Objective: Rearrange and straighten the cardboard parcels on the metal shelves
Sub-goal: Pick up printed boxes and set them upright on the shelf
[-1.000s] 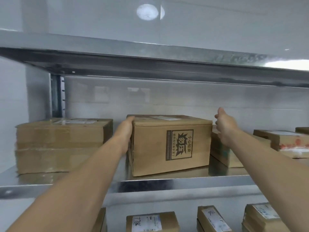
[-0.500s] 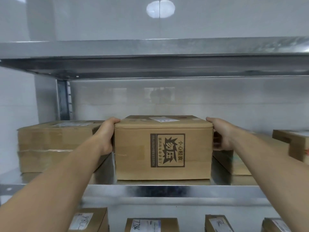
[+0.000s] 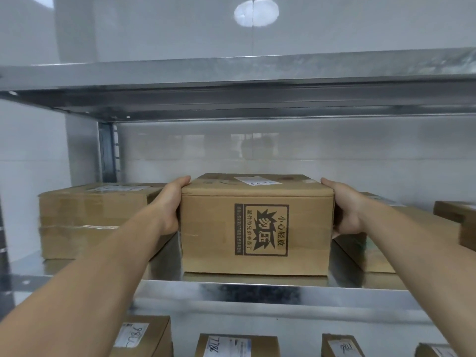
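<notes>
With left hand [image 3: 168, 206] and right hand [image 3: 346, 211] gripping the sides of the printed parcel [image 3: 255, 228], a slide toward 3 o'clock could knock the neighbouring parcel [image 3: 360, 256] askew.

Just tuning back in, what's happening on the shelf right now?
A person grips the printed cardboard box from both sides, the left hand on its left face and the right hand on its right, thumbs at the top edge. The box faces squarely forward and appears to rest on the metal shelf, between a taped parcel and a right-hand parcel. Labelled parcels sit on the shelf below.
</notes>
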Demonstrator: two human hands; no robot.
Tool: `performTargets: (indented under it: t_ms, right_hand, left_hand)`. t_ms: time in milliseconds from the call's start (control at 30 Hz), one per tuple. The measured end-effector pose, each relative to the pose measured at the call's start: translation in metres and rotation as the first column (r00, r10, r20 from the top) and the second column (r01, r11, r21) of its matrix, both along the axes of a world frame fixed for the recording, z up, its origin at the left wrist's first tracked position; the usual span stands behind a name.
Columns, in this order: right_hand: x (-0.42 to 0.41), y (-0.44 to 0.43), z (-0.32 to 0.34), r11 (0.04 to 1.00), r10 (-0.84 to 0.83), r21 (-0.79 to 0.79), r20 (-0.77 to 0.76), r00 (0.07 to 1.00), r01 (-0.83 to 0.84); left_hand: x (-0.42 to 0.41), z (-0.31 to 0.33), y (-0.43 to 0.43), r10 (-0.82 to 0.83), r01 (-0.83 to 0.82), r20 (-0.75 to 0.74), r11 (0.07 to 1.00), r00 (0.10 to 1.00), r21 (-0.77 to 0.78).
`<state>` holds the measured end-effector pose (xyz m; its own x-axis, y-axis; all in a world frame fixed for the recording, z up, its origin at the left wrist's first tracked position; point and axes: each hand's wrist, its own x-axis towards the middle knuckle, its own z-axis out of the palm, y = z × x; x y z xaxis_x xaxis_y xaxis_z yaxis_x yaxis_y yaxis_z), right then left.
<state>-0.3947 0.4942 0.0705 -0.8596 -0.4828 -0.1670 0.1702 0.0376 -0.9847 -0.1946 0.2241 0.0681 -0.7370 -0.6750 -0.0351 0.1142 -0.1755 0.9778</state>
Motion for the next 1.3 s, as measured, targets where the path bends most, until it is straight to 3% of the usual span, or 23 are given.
performTargets:
  t_ms: [200, 433, 733, 867, 1067, 1300]
  right_hand:
    - [0.003, 0.0, -0.003, 0.999, 0.02, -0.044, -0.087, 0.996, -0.024]
    - [-0.004, -0.008, -0.002, 0.979, 0.005, -0.205, -0.07, 0.998, -0.019]
    - [-0.016, -0.017, -0.008, 0.958, -0.077, -0.284, -0.11, 0.991, 0.043]
    - [-0.01, -0.019, -0.007, 0.948, -0.13, -0.307, -0.132, 0.983, 0.084]
    - [-0.006, -0.021, -0.006, 0.945, -0.063, -0.326, -0.097, 0.993, 0.028]
    - [0.001, -0.02, -0.011, 0.942, -0.034, -0.335, -0.206, 0.978, -0.038]
  left_hand:
    - [0.001, -0.001, -0.004, -0.002, 0.001, -0.081, 1.0, 0.997, -0.011]
    - [0.002, -0.007, -0.013, -0.062, 0.051, -0.219, 0.997, 0.974, -0.058]
    - [0.003, -0.009, -0.02, -0.109, 0.086, -0.21, 0.989, 0.972, -0.119]
    - [-0.002, -0.011, -0.026, -0.135, 0.108, -0.136, 0.976, 0.981, -0.187]
    - [-0.009, -0.015, -0.028, -0.112, 0.085, -0.152, 0.982, 0.982, -0.171]
    - [-0.009, -0.014, -0.023, -0.06, 0.033, -0.221, 0.992, 0.973, -0.126]
